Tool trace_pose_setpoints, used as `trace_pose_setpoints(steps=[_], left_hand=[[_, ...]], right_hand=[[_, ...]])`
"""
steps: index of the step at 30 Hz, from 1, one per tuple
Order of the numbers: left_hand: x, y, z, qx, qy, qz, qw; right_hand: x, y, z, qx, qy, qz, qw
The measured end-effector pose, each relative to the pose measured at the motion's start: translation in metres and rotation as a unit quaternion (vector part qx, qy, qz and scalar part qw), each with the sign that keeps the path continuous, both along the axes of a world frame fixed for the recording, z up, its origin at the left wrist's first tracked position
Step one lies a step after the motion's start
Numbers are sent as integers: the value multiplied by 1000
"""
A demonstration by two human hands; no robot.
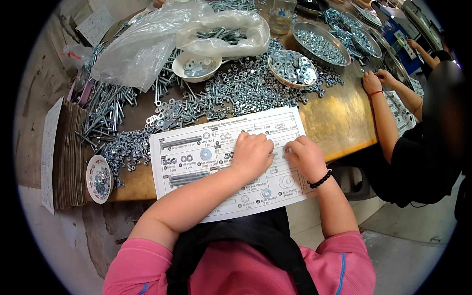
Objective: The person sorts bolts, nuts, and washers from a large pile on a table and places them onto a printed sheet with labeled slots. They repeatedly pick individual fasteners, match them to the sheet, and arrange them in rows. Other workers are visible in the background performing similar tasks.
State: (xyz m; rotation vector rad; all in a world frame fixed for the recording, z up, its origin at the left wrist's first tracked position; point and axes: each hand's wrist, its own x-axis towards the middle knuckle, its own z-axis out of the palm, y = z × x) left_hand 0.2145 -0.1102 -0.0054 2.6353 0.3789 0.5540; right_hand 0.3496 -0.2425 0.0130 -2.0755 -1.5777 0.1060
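Observed printed sheet (223,207) across front edge of table (339,118), beneath left hand (252,155) and right hand (307,157); cannot tell contents of either curled grip. Judged light, limp, easily creased; best taken by outer margins

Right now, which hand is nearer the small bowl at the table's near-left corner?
Left. The left hand is over the printed sheet, right of the small bowl; the right hand, also over the sheet, is farther right.

Brown cardboard stack (72,155), clear jar (282,18)
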Motion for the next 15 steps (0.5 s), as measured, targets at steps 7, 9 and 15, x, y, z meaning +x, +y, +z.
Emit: trace_pose_setpoints(steps=[7,9,15], left_hand=[[1,-1,1,-8,17,-1,1000],[1,0,3,-17,28,-1,999],[-23,13,29,-58,1,15,998]], right_hand=[[0,-1,-1,-12,5,4,1000],[2,-1,0,-25,14,6,1000],[13,8,11,-31,83,-21,996]])
